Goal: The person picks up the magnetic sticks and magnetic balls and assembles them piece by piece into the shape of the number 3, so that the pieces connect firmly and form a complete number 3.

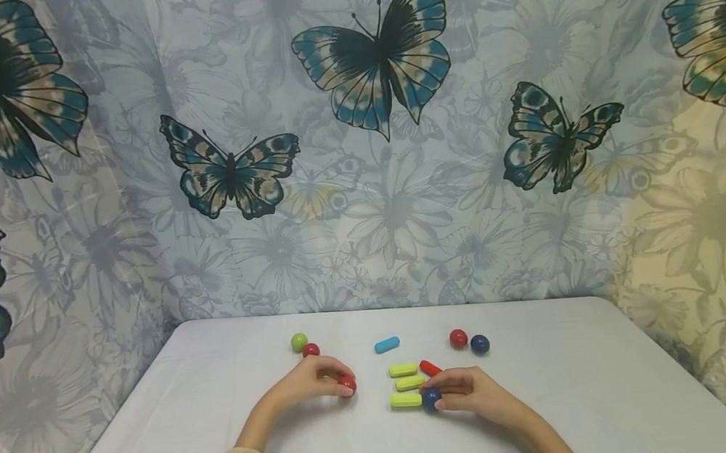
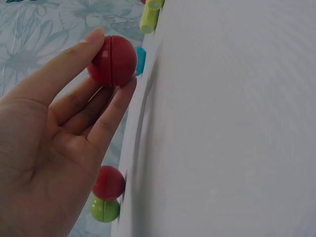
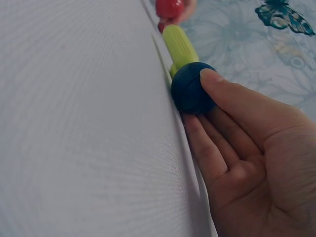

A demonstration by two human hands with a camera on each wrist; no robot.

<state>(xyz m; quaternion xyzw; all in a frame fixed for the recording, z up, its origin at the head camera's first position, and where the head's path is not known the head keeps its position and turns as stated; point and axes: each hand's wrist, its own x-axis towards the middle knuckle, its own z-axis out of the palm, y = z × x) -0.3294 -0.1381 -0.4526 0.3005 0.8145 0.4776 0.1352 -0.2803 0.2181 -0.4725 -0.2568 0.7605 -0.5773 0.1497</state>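
Between thumb and fingertips my left hand (image 1: 315, 378) pinches a red ball (image 2: 112, 61) with a seam round its middle. To the right, my right hand (image 1: 474, 394) holds a dark blue ball (image 3: 192, 89) by thumb and fingers, low over the white table. That ball sits right at the end of a yellow-green stick (image 1: 406, 400). Two more yellow-green sticks, the middle one (image 1: 409, 382) and the far one (image 1: 403, 370), lie behind it in a row. A red stick (image 1: 430, 368) lies slanted just beyond my right fingers.
A green ball (image 1: 299, 342) and another red ball (image 1: 311, 350) stand together at the back left. The blue stick (image 1: 387, 344) lies at the back middle. At the back right are a red ball (image 1: 458, 338) and a dark blue ball (image 1: 480, 344). A butterfly-patterned curtain (image 1: 397, 238) hangs behind the table.
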